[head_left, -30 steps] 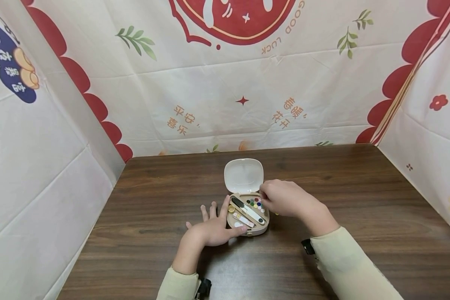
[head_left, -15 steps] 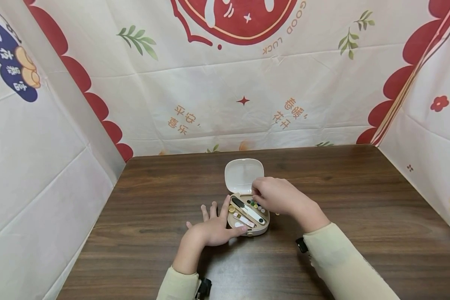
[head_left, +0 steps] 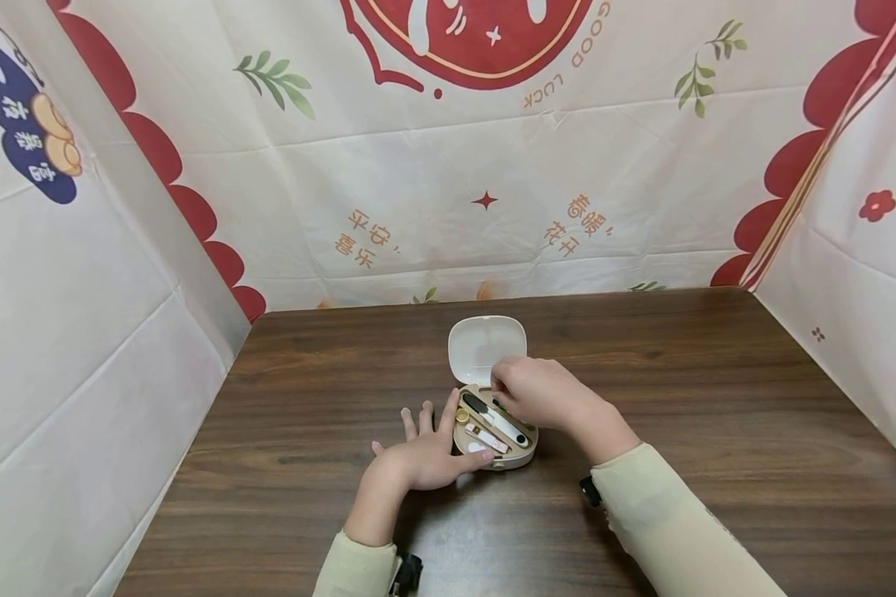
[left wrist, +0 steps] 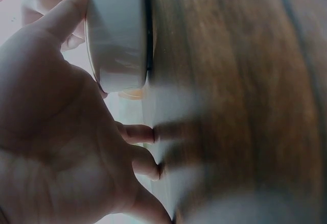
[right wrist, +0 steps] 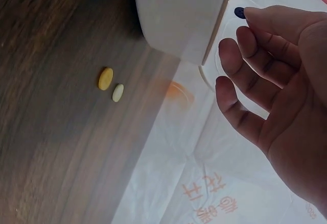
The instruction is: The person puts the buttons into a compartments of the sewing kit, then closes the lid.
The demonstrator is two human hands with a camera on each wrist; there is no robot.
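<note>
A small cream sewing kit box [head_left: 520, 461] lies on the table with its white lid [head_left: 484, 343] swung back. My left hand [head_left: 423, 460] steadies it, fingers spread, thumb on the front rim and index finger along the left side. Over the right part of the box, my right hand [head_left: 543, 393] pinches a dark button [right wrist: 239, 13] between thumb and index finger, the other fingers loosely bent. Inside sit a slim black-and-white tool [head_left: 498, 421], a gold ring [head_left: 462, 416] and a small pinkish-white strip [head_left: 485, 438]. The right hand hides most of the right compartment.
On the wooden table [head_left: 306, 398], right of the box, lie a yellow button [right wrist: 106, 78] and a pale button [right wrist: 118, 93], both hidden in the head view. A printed white cloth [head_left: 418, 157] hangs behind the table and along both sides.
My right hand has moved left from the box's right edge to over its right compartment, covering the coloured buttons seen there before. The left hand has stayed put.
</note>
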